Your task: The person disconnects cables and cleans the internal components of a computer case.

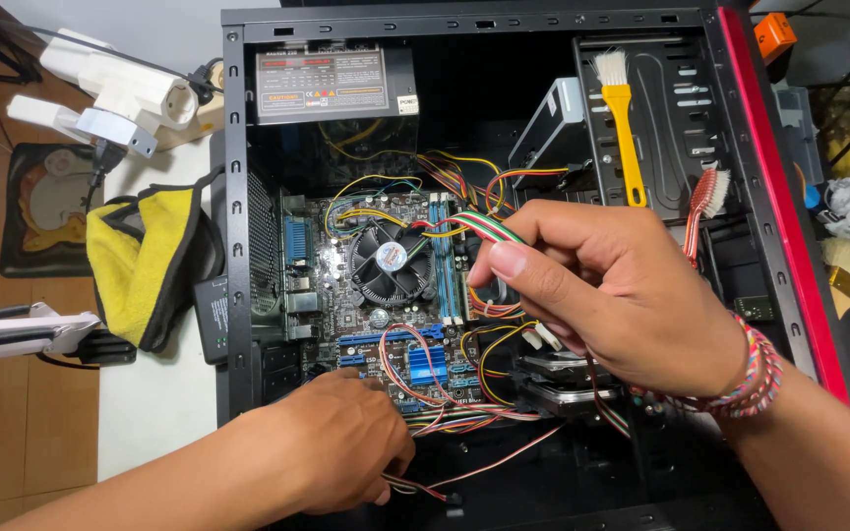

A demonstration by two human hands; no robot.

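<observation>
Striped ribbon cable (477, 228) sits pinched in our right hand (622, 295), its grip closed above the motherboard (386, 295); our left hand (341, 447) curls over thin wires (464, 418), grip unclear.

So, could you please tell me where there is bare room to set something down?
White tabletop below the yellow cloth is bare. Inside the case, the motherboard is crowded with wires, with both hands, left and right, among them.
</observation>
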